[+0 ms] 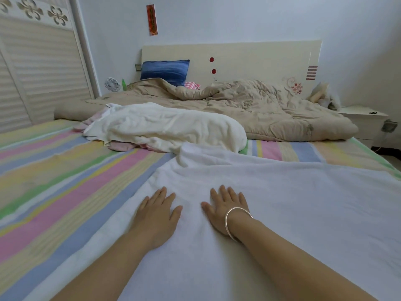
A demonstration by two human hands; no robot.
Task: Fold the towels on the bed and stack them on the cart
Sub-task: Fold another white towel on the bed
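Observation:
A large white towel (pixel 282 203) lies spread flat over the striped bed sheet (pixel 65 181) in front of me. My left hand (pixel 157 216) and my right hand (pixel 225 208), which wears a silver bangle, both rest palm down on the towel side by side, fingers straight. Behind the towel lies a crumpled heap of white towels (pixel 165 124) with a pink one (pixel 121 146) showing beneath it. The cart is out of sight.
A rumpled beige quilt (pixel 249 105) covers the head of the bed, with a blue pillow (pixel 165 70) against the headboard (pixel 249 59). A slatted wardrobe (pixel 39 68) stands at the left. A white nightstand (pixel 366 120) sits at the right.

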